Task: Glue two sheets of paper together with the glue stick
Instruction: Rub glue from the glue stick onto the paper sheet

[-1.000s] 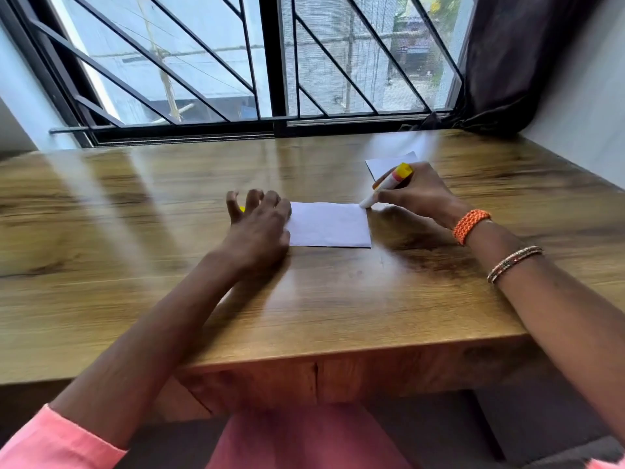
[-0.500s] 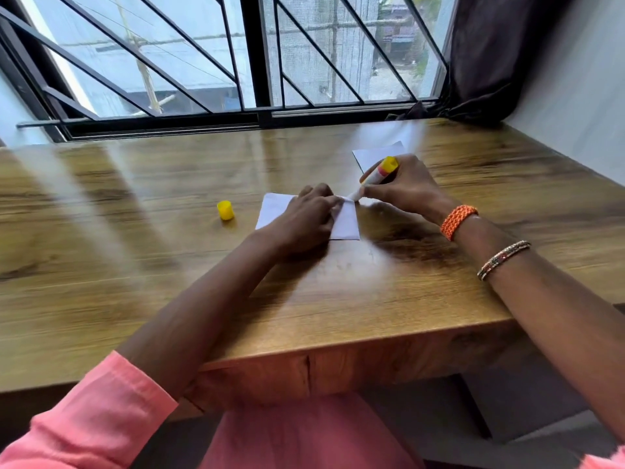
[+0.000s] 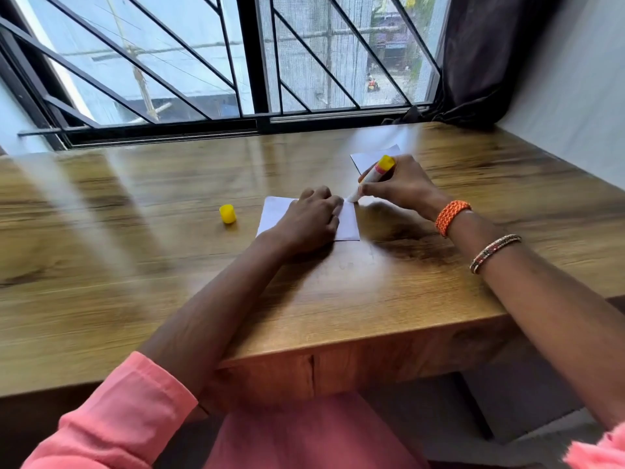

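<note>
Your left hand [image 3: 309, 220] lies flat, pinning the paper sheet [image 3: 348, 221] mid-desk, while your right hand [image 3: 400, 189] grips the glue stick [image 3: 370, 177] at its far-right corner; press hard there and the corner could crumple or tear.

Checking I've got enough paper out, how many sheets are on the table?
2. One sheet lies mid-table under the left hand; the second sheet lies farther back, partly behind the right hand. More could be hidden beneath either.

White paper [image 3: 275, 214], yellow cap [image 3: 227, 213], white glue stick [image 3: 373, 174] (yellow end, red band), wood-grain brown table [image 3: 135, 265].
</note>
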A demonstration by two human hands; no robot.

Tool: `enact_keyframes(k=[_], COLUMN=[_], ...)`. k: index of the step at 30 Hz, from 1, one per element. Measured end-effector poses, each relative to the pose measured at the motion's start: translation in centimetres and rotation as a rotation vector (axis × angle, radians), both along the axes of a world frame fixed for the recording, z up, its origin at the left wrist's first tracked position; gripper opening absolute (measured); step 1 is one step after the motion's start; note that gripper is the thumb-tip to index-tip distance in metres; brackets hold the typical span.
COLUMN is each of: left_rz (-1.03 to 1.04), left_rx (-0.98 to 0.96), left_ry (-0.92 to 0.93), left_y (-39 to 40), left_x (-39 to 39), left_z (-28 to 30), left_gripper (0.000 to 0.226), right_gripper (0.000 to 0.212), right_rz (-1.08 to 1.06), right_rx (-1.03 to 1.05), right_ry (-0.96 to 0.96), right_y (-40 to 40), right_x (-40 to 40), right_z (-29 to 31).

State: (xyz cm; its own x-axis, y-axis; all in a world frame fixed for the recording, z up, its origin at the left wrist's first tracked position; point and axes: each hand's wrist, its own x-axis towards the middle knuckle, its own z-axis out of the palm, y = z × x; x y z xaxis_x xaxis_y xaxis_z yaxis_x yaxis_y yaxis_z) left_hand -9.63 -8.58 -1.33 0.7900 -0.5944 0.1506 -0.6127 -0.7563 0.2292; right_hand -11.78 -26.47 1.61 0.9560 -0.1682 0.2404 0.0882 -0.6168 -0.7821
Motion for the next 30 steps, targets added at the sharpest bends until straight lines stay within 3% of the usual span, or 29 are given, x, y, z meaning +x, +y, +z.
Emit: enact_keyframes(k=[27, 30], left_rz=[0.023, 0.005], left_rx=[-0.045, -0.096], left_ry=[-0.014, -0.009], left_y=[0.0, -0.1], left_x=[-0.3, 0.0], left_z=[-0.3, -0.2], left_gripper=[0.039, 0.043], right_gripper=[0.009, 0.02], right_rz=[0.206, 0.261], right_rx=[0.054, 0.102], right_ry=[-0.039, 0.035], right_y=[1.3, 0.9], right_x=[-6.9, -6.6], right_z=[-0.7, -0.3])
